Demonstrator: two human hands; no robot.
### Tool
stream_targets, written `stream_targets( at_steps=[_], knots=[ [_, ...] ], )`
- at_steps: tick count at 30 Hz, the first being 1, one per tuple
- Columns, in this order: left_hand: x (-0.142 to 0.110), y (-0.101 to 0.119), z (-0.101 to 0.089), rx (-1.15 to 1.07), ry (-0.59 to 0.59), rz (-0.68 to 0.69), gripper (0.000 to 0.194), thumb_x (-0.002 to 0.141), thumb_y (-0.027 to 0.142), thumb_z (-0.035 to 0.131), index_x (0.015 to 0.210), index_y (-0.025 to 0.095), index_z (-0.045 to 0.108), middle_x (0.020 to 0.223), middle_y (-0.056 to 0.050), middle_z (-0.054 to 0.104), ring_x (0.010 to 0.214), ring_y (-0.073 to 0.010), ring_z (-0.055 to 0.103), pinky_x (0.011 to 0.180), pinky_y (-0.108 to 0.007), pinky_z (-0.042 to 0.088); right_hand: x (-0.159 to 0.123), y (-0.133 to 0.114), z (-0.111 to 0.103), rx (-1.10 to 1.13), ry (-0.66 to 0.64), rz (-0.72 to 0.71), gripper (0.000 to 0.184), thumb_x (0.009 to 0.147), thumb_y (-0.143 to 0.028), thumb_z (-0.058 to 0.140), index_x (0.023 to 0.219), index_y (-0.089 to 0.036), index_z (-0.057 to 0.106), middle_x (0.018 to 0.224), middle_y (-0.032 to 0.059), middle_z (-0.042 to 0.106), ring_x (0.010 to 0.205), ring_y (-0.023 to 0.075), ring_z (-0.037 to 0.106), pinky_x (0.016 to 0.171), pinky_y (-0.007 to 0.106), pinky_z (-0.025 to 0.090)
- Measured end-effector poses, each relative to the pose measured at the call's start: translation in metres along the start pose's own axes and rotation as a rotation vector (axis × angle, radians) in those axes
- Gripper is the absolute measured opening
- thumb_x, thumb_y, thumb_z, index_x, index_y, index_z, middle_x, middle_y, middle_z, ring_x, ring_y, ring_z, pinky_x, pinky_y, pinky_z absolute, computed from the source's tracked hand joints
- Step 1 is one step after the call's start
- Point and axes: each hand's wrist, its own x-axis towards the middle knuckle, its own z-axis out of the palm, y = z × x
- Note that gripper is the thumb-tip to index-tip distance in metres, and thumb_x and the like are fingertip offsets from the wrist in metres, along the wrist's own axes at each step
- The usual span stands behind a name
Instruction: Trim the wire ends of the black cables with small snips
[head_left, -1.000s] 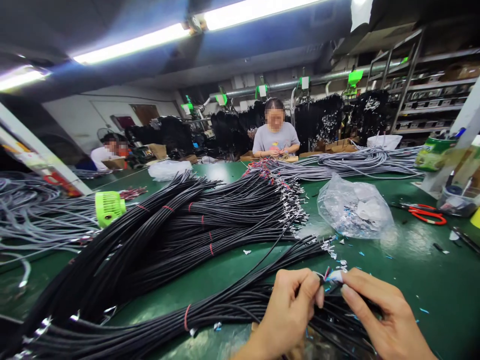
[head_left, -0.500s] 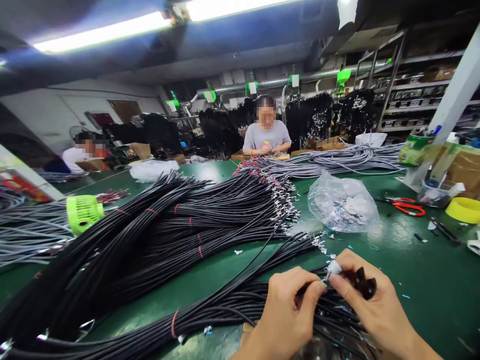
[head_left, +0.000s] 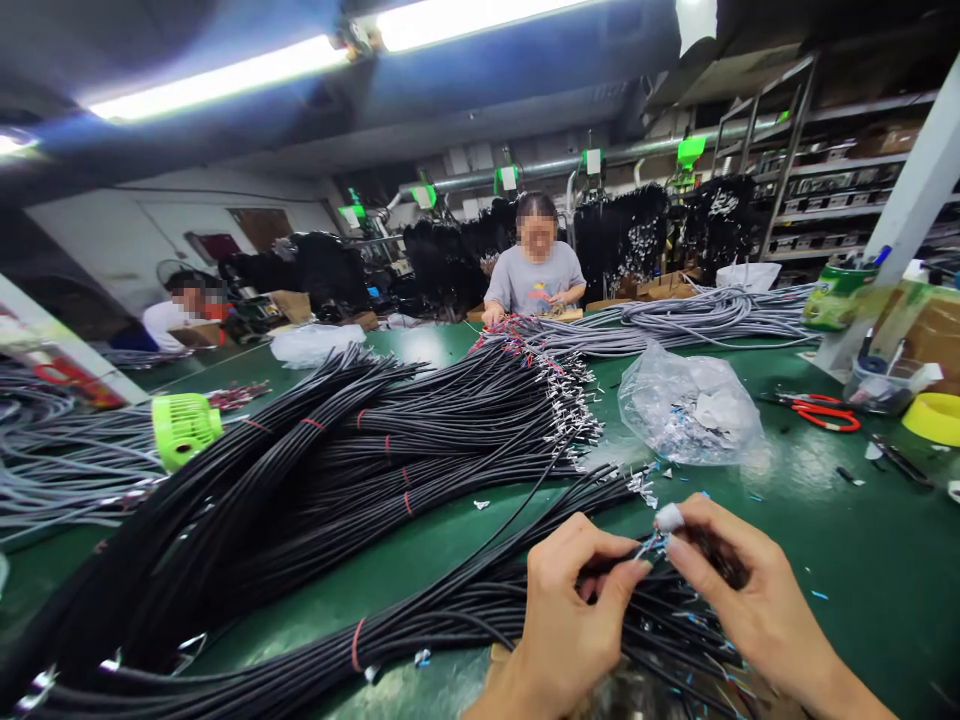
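Left hand point(head_left: 581, 590): thumb and forefinger pinched together on a small spray of thin coloured wires point(head_left: 649, 546). Right hand point(head_left: 757, 590): thumb and forefinger at the far side of those wires, a white wrap point(head_left: 669, 517) on the fingertip; whether they close on a strand cannot be told.

Location of wires: between the two hands, above a bundle of black cables point(head_left: 450, 605) bound by a red tie point(head_left: 358, 645).

Risks, as judged: a hard tug could snap or nick a fine strand; a loose left pinch could let the spray slip among the similar ends below; loose clippings could mix with good ends.

Beyond: larger black bundle point(head_left: 322, 490), left; clear bag of scraps point(head_left: 686, 410); red-handled cutters point(head_left: 825, 412), right; green table point(head_left: 795, 530); co-worker point(head_left: 534, 275) opposite, seated beyond grey cables point(head_left: 697, 325).
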Motion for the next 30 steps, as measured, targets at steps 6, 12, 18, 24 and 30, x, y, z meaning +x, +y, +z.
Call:
stream_targets(
  at_steps=[6, 12, 18, 24, 30],
  knots=[
    [0.0, -0.003, -0.003, -0.114, 0.119, -0.028, 0.008, 0.074, 0.018, 0.068, 0.067, 0.015, 0.067, 0.058, 0.0, 0.054, 0.051, -0.0106, 0.048, 0.046, -0.02, 0.035, -0.004, 0.015, 0.003, -0.196, 0.049, 0.01, 0.037, 0.091, -0.044, 0.045, 0.116, -0.021, 0.057, 0.113, 0.01, 0.065, 0.104, 0.0234, 0.061, 0.089, 0.036, 0.05],
    [0.0, -0.002, -0.004, -0.075, 0.247, 0.144, 0.01, 0.07, 0.007, 0.069, 0.063, 0.014, 0.066, 0.057, 0.0, 0.056, 0.053, -0.0104, 0.053, 0.05, -0.02, 0.042, -0.008, -0.004, 0.002, -0.264, 0.053, -0.231, 0.025, 0.089, -0.034, 0.052, 0.106, -0.025, 0.067, 0.101, 0.0061, 0.071, 0.091, 0.0197, 0.068, 0.082, 0.028, 0.054],
    [-0.001, -0.002, -0.003, -0.025, 0.291, 0.28, 0.015, 0.069, 0.001, 0.067, 0.065, 0.015, 0.064, 0.058, 0.001, 0.057, 0.053, -0.0093, 0.054, 0.05, -0.018, 0.045, -0.002, -0.019, 0.003, -0.145, 0.008, -0.276, 0.02, 0.089, -0.025, 0.052, 0.098, -0.025, 0.07, 0.085, 0.0023, 0.072, 0.071, 0.0137, 0.067, 0.06, 0.017, 0.054],
    [-0.003, -0.006, -0.001, 0.07, 0.347, 0.409, 0.019, 0.069, -0.004, 0.066, 0.07, 0.015, 0.065, 0.058, 0.002, 0.056, 0.051, -0.0091, 0.053, 0.048, -0.019, 0.045, 0.0, -0.017, 0.003, -0.149, 0.002, -0.263, 0.02, 0.089, -0.026, 0.052, 0.094, -0.024, 0.071, 0.078, 0.0022, 0.071, 0.067, 0.0146, 0.065, 0.056, 0.02, 0.053],
    [-0.003, -0.005, -0.001, 0.118, 0.348, 0.401, 0.02, 0.069, -0.003, 0.065, 0.07, 0.017, 0.063, 0.057, 0.002, 0.057, 0.05, -0.0095, 0.052, 0.048, -0.021, 0.043, -0.001, -0.019, 0.003, -0.133, 0.015, -0.24, 0.019, 0.088, -0.029, 0.053, 0.091, -0.026, 0.072, 0.075, 0.0017, 0.07, 0.065, 0.0159, 0.065, 0.054, 0.022, 0.053]
  ],
)
